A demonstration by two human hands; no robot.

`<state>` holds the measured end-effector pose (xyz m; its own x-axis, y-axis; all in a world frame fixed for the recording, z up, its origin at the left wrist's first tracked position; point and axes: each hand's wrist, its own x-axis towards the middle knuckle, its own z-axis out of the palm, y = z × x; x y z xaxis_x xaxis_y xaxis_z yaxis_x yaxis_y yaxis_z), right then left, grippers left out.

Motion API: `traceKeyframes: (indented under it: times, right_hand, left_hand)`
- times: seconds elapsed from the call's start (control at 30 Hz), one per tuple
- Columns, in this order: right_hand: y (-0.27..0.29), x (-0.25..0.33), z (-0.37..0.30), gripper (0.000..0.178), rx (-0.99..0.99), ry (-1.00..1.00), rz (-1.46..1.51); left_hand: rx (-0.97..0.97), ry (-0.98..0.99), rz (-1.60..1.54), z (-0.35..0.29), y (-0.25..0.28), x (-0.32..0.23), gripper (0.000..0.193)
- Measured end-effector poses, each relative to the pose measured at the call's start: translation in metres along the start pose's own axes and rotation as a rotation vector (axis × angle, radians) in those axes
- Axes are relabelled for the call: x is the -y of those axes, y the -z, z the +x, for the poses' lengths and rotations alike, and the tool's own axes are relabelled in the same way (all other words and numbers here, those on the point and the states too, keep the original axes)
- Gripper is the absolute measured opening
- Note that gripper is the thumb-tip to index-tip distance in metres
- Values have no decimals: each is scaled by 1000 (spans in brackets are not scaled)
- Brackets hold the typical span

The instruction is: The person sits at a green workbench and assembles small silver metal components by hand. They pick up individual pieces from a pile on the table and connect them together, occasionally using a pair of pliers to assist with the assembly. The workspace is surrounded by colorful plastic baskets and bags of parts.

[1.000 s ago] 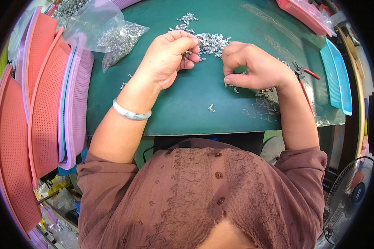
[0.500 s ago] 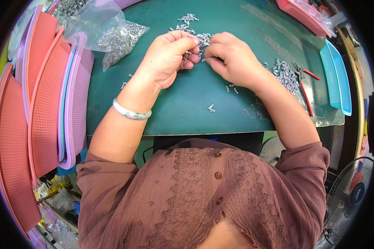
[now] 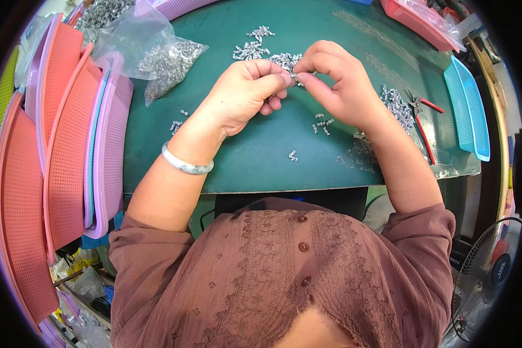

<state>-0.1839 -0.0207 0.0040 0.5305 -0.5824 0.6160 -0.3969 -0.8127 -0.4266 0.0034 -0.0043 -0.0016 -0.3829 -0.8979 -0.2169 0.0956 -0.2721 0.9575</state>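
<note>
Green-topped work table (image 3: 243,168), surface scuffed toward the far right. Along the left, a bank of perforated plastic baskets (image 3: 69,168), mostly pink and purple, nested on edge; cluttered rack (image 3: 69,277) low beneath. Caged fan (image 3: 478,275) near the table's close right corner. Light bright throughout.

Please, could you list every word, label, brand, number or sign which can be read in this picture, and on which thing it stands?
Fan: pale lettering on its dark round hub; I do not copy printed words or brands.
Small metal parts: no lettering I can make out.
Red-handled pliers: none readable.
Clear plastic bag: none readable.
</note>
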Motion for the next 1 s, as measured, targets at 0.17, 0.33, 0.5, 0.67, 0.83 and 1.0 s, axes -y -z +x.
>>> traceKeyframes:
  times: [0.17,0.33,0.5,0.67,0.83,1.0]
  right_hand:
    - [2,-3,-4,7,41,-244,209]
    - [2,-2,-5,8,99,-264,254]
    - [3,1,-4,6,94,-278,254]
    - [4,0,-3,6,70,-210,214]
    - [4,0,-2,6,70,-181,190]
    - [6,-5,-2,8,38,-248,197]
  left_hand:
    - [12,-15,3,1,1,1,10]
    - [15,-18,8,1,0,1,9]
    - [28,-19,5,0,0,0,9]
    - [48,-35,-5,0,1,1,9]
    - [45,-30,-17,0,-1,-1,9]
    - [-4,-11,-91,2,1,1,6]
